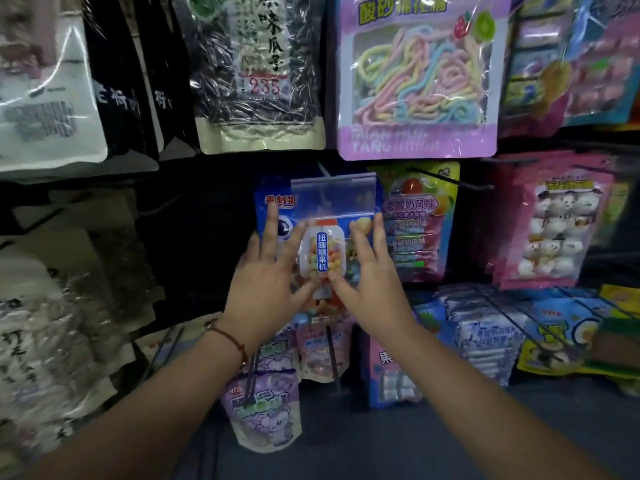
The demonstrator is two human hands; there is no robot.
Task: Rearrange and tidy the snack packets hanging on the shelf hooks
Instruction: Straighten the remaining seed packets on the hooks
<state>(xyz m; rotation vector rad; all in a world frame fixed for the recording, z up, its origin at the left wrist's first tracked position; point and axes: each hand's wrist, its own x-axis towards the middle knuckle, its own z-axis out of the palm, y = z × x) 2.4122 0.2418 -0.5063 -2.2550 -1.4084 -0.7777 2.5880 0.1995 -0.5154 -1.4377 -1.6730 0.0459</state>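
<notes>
We flank the clear candy packet (330,230) with both hands, left hand (273,271) and right hand (369,275) flat, fingers straight, pressing its edges to square it on the hook.

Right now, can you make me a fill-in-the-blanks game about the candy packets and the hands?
1. Both hands, the left hand and the right hand, touch the clear packet holding a toy candy ____.
2. Above it hangs a purple packet of rainbow-coloured candy ____.
3. The thin red bracelet sits on the ____ wrist.
4. The packet of little white bears is coloured ____.

Missing words: machine; strings; left; pink
</notes>
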